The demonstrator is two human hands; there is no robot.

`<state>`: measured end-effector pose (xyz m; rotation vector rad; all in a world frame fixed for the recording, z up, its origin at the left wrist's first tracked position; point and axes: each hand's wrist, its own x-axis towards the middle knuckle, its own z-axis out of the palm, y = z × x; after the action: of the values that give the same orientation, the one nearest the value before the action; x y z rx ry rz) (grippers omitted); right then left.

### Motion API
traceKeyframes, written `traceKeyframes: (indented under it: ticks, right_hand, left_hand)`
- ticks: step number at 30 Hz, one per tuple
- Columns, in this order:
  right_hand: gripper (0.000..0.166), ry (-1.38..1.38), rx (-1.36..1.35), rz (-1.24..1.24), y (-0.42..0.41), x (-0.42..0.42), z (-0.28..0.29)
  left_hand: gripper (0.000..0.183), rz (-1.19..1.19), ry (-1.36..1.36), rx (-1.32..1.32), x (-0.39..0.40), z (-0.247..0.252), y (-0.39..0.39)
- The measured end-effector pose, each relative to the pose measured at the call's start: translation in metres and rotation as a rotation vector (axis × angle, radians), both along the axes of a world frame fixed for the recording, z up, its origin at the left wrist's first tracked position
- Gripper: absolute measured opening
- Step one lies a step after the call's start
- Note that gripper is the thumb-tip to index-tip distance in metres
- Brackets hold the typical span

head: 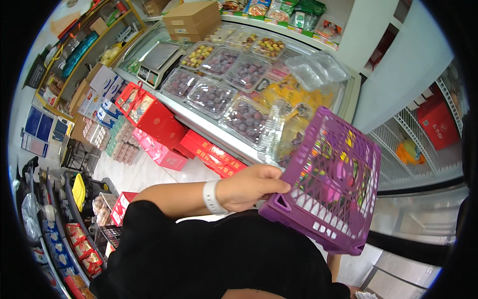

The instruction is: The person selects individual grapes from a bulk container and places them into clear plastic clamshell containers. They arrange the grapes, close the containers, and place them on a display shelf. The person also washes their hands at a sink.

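Note:
My left hand [254,187], with a white band at the wrist, grips the near left corner of a purple plastic lattice crate [278,213]. The crate is tilted in front of my body. Colourful patterns show through its openings; whether they lie inside or behind it I cannot tell. A sliver of bare arm [334,267] appears below the crate, but my right hand is out of view. Just beyond my left hand, transparent clamshell boxes of dark plums [246,117] rest on a glass-topped chest freezer [224,130]. A stack of transparent lids or trays [274,127] stands beside them.
A weighing scale [158,59] and cardboard boxes [192,18] occupy the freezer's far left. Red gift boxes [160,121] and egg trays [121,144] stand on the floor along its front. An upright fridge [410,130] is at right; snack shelves [71,239] line the left.

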<state>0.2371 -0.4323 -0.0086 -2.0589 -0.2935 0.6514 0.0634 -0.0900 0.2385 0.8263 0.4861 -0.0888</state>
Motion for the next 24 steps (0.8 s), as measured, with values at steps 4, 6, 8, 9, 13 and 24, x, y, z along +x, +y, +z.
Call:
traceKeyframes:
  ticks: [4,6,8,9,13,24]
  right_hand:
    - [0.057,0.138,0.052,0.170,0.084,0.017,-0.026]
    - [0.057,0.180,0.059,0.188,0.121,0.030,-0.050]
    - [0.058,0.188,0.048,0.170,0.149,0.046,-0.074]
    - [0.058,0.184,0.042,0.174,0.166,0.052,-0.088]
    - [0.059,-0.074,-0.217,0.109,0.216,0.075,-0.140]
    - [0.010,0.184,0.327,-0.160,0.256,0.076,-0.109]
  left_hand:
    - [0.017,0.255,-0.062,0.028,-0.074,0.037,0.028]
    - [0.016,0.414,-0.057,0.060,-0.102,0.039,0.039]
    - [0.023,0.529,-0.104,0.152,-0.130,0.050,0.048]
    - [0.027,0.642,-0.072,0.205,-0.146,0.049,0.049]
    - [0.040,1.034,-0.153,0.297,-0.197,0.047,0.051]
    - [0.025,1.497,-0.091,0.379,-0.254,-0.006,0.073]
